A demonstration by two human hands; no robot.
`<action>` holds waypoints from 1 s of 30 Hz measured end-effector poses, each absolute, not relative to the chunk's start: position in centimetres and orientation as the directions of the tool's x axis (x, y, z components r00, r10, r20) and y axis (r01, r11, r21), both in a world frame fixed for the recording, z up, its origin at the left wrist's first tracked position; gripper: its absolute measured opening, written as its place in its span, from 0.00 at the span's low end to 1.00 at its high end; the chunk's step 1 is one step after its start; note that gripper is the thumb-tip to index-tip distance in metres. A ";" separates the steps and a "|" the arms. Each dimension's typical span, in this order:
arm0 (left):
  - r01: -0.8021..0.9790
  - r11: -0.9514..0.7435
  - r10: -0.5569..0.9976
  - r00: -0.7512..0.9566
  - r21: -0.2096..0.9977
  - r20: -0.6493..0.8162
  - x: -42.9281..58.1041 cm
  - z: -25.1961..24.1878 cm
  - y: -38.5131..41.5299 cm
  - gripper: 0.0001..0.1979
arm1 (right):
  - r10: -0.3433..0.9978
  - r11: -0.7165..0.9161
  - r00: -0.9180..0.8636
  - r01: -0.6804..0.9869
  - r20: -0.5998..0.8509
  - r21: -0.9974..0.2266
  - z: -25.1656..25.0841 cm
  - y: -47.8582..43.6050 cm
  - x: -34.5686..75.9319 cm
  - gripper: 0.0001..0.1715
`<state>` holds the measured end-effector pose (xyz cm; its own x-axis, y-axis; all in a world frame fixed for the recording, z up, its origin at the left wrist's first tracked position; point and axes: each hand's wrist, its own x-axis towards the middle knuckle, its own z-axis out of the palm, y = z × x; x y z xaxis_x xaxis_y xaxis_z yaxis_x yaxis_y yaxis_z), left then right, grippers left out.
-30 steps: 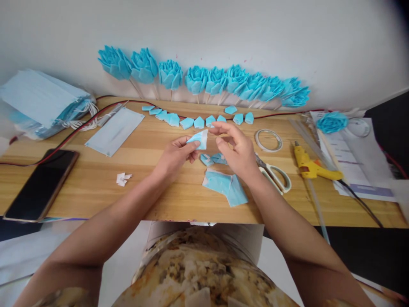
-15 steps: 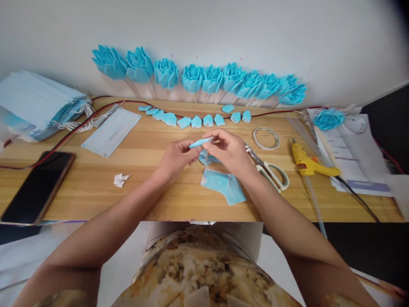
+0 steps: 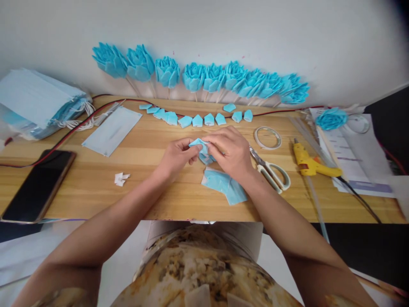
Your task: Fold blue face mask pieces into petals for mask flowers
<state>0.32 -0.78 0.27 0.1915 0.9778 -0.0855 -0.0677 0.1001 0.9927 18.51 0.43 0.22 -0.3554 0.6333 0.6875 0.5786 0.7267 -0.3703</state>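
Observation:
A small folded piece of light-blue fabric point(image 3: 198, 143) is pinched between both hands above the table. My left hand point(image 3: 176, 158) is closed on its left side, thumb on top. On its right edge the fingers of my right hand point(image 3: 230, 150) are pressed together. Below them lie more blue pieces point(image 3: 207, 159), partly hidden by the right hand. Nearer to me is a flat stack of cut blue fabric point(image 3: 225, 186). A row of folded blue petals point(image 3: 198, 121) runs across the table beyond the hands.
Blue fabric flowers point(image 3: 168, 71) on sticks lean against the wall. Scissors point(image 3: 271, 169), a tape roll point(image 3: 267, 137) and a yellow glue gun point(image 3: 311, 162) lie to the right. At left are a phone point(image 3: 40, 185), white scraps point(image 3: 121, 179), a flat mask point(image 3: 111, 131) and a mask pile point(image 3: 41, 102).
The fabric piece has turned from a thin edge-on strip to show a wider pointed face. My right hand has shifted slightly right, its fingers curling over the piece.

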 end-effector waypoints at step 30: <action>-0.188 0.101 0.980 0.187 0.977 -0.066 0.2 -0.1 -0.6 0.12 | 0.744 0.655 -0.276 0.478 0.608 -0.585 0.1 0.4 18.4 0.18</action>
<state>0.23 -0.56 -0.13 0.1871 0.9801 -0.0657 -0.1875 0.1013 0.9770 18.45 0.36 0.10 -0.2760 0.7444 0.6080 0.4775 0.6552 -0.5854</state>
